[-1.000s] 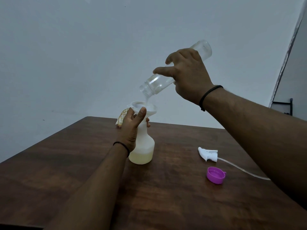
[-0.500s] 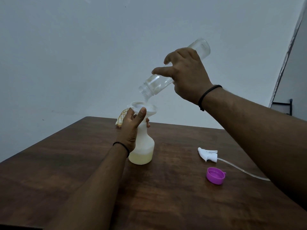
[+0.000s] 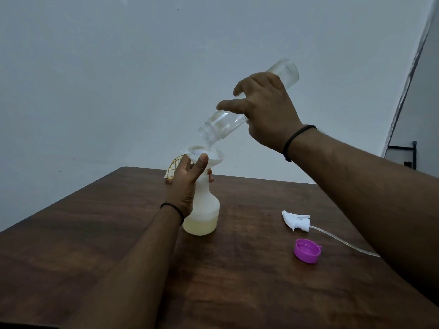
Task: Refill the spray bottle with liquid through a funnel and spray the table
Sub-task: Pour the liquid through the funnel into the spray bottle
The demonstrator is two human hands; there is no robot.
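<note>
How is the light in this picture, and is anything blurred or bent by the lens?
Head view: dim, flat light, soft shadows on the table; no glare. The clear bottle fades into the pale wall. The wide lens swells the near forearms and tilts the wall edge at right. The yellow thing behind the left hand is too small to identify.

Looks like a plain room in a home, sparsely furnished. Bare pale wall (image 3: 118,79) behind, unadorned. Dark wooden table (image 3: 237,281) with visible grain, dining-style. Small yellow wire rack (image 3: 174,166) at the far table edge, against the wall. Black metal bracket (image 3: 409,154) at the right, beside a slanted frame edge. Dim indoor light. No lab or shop fittings visible.
</note>
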